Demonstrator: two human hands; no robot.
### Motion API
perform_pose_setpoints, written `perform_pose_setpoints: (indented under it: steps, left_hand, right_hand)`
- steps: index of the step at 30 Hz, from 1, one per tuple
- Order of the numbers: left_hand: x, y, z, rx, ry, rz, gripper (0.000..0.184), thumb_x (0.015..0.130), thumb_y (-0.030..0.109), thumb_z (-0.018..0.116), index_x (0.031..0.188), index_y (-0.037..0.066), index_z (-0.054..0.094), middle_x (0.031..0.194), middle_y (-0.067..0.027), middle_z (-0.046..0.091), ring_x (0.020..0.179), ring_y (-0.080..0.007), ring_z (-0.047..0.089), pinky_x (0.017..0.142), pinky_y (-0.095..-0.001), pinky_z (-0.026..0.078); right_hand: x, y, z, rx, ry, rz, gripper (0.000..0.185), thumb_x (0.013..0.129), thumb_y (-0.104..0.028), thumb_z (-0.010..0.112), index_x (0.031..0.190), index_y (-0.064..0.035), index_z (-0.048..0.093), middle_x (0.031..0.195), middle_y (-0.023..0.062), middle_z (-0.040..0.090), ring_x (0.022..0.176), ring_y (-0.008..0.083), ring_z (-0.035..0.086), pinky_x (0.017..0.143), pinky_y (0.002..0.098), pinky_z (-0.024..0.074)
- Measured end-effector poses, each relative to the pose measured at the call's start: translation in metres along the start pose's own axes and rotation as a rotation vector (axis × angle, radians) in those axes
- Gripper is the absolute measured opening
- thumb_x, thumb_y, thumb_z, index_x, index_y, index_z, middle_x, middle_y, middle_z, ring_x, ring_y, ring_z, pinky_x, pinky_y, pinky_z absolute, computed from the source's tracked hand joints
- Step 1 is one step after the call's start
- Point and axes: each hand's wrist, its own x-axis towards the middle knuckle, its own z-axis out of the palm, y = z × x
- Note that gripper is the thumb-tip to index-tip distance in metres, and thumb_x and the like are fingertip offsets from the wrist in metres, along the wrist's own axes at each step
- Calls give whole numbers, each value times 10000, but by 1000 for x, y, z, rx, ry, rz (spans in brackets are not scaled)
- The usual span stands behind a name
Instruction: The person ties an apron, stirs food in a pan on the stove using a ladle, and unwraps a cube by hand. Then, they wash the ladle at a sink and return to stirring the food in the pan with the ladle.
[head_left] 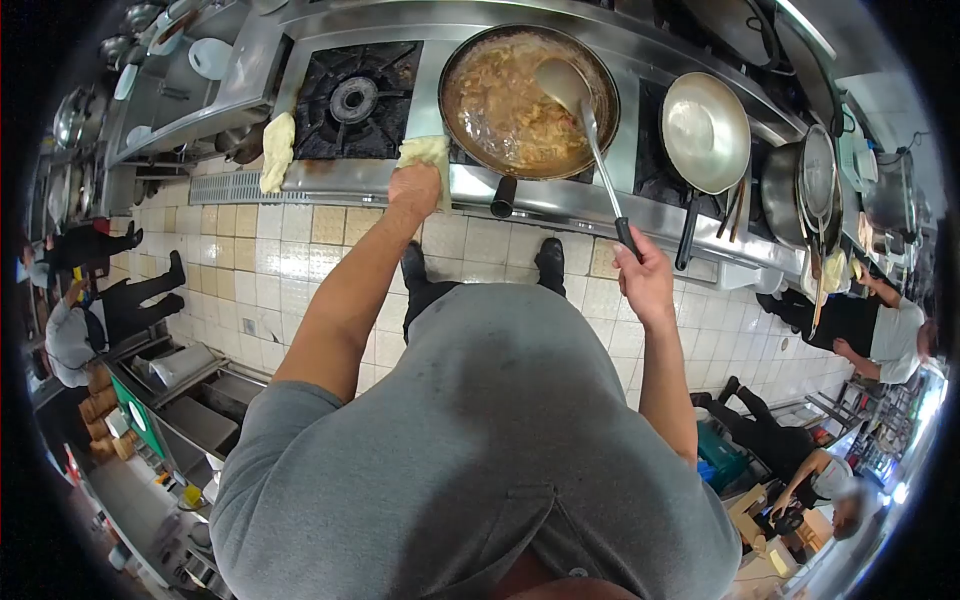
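Observation:
In my right hand [643, 273] is the black handle of a long metal ladle [597, 158], its round bowl resting in a wide pan [443, 112]. Brown, bubbling stew [510, 105] with chunks fills that pan, and the pan's short black handle [504, 197] points toward me. My left hand [415, 187] is closed on a pale yellow cloth [426, 152] at the stove's front edge, left of the pan. Its fingertips are partly hidden.
An unused-looking burner [353, 100] is at left, with another yellow cloth [278, 150] over the edge. A light frying pan [705, 132] and stacked pots [785, 195] stand right. Co-workers are at far left [75, 335], right [885, 335] and lower right [800, 460].

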Motion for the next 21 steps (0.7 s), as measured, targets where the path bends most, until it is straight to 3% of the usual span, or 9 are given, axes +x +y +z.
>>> perform_pose_setpoints:
  steps: [1, 4, 7, 8, 11, 15, 16, 21]
  left_hand:
    - [0, 0, -1, -2, -9, 1, 262, 909, 150, 671, 1146, 48, 719, 1208, -188, 724, 1059, -332, 755, 922, -449, 605]
    - [3, -2, 5, 5, -7, -1, 287, 922, 163, 656, 1182, 50, 703, 1216, -183, 720, 1073, -331, 749, 922, -453, 604]
    - [5, -5, 12, 7, -1, -12, 300, 938, 163, 635, 1211, 52, 687, 1219, -175, 718, 1082, -335, 744, 922, -460, 604]
    - [5, -5, 13, 6, 0, -12, 302, 943, 161, 628, 1220, 52, 682, 1220, -173, 717, 1083, -337, 743, 921, -464, 603]
    - [1, 0, 3, -52, -5, -33, 282, 965, 125, 578, 1208, 48, 698, 1231, -165, 724, 1104, -345, 741, 975, -476, 559]
    - [1, 1, -1, -25, -35, -23, 282, 965, 130, 578, 1204, 49, 703, 1243, -170, 720, 1109, -347, 739, 972, -469, 565]
    - [1, 1, -1, -28, -36, -22, 281, 965, 132, 578, 1202, 51, 705, 1243, -170, 720, 1110, -346, 740, 969, -468, 567]
    - [-1, 1, -2, -17, -24, -24, 270, 961, 131, 583, 1184, 62, 718, 1224, -166, 730, 1108, -342, 742, 963, -466, 570]
  right_hand:
    - [-3, -2, -1, -45, 36, -3, 510, 1028, -100, 649, 1522, -32, 543, 774, -22, 586, 511, 33, 446, 452, 227, 385]
    - [-8, -7, -21, -255, 116, -139, 488, 995, -102, 700, 1460, -1, 592, 859, 37, 689, 737, 74, 592, 674, 251, 510]
    - [-25, -35, -43, -449, 141, -174, 473, 982, -95, 706, 1430, 21, 606, 1022, 110, 760, 907, 109, 654, 825, 267, 529]
    - [-31, -40, -52, -460, 123, -197, 468, 965, -92, 711, 1407, 28, 619, 1149, 189, 769, 1012, 180, 717, 915, 300, 536]
    - [-49, -64, -65, -562, 16, -122, 480, 951, -93, 711, 1412, 4, 620, 1215, 235, 748, 1091, 280, 747, 958, 350, 546]
    - [-44, -45, -49, -761, 122, -252, 434, 926, -139, 704, 1345, -34, 664, 1144, 244, 740, 1043, 422, 716, 898, 486, 563]
    - [-40, -43, -43, -849, 134, -238, 432, 919, -151, 692, 1337, -45, 664, 1066, 223, 742, 979, 428, 709, 843, 509, 565]
    - [-15, -17, -10, -903, 248, -299, 454, 918, -143, 683, 1362, -52, 649, 1030, 227, 731, 960, 416, 709, 851, 517, 562]
